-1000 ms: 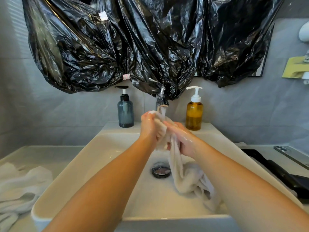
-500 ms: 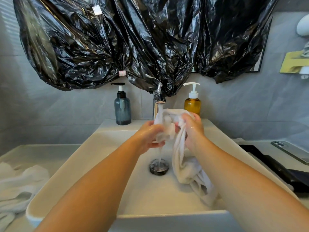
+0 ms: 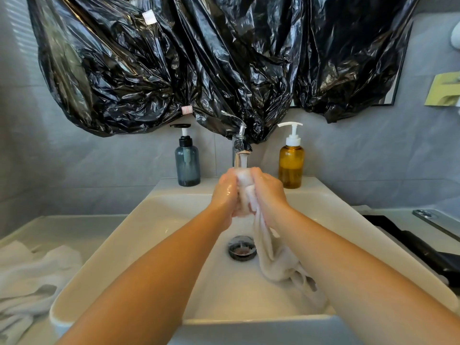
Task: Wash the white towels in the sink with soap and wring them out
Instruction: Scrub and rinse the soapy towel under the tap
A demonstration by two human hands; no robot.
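**Rinsing stage.** We hold the bunched upper end of the white towel [image 3: 271, 260] directly under the stream from the tap [image 3: 241, 143], so that water runs through the part being worked. The left hand [image 3: 225, 192] and the right hand [image 3: 267, 192] each grip this wad with curled fingers and squeeze it between them. The towel's free length hangs below the right hand and trails on the floor of the sink [image 3: 154, 220] beside the drain [image 3: 242, 247], which we judge confines drips and suds to the basin. More white towels [image 3: 32, 272] lie heaped on the bench [image 3: 62, 227] left of the sink, apart from the wet work; we cannot tell whether they are washed. A blue-grey pump bottle [image 3: 187, 165] and an amber pump bottle [image 3: 291, 168] flank the tap on the back ledge, within reach for soap. Neither shows a label. The small pale tags [image 3: 187, 110] on the black plastic sheeting [image 3: 199, 58] above carry nothing we can read.
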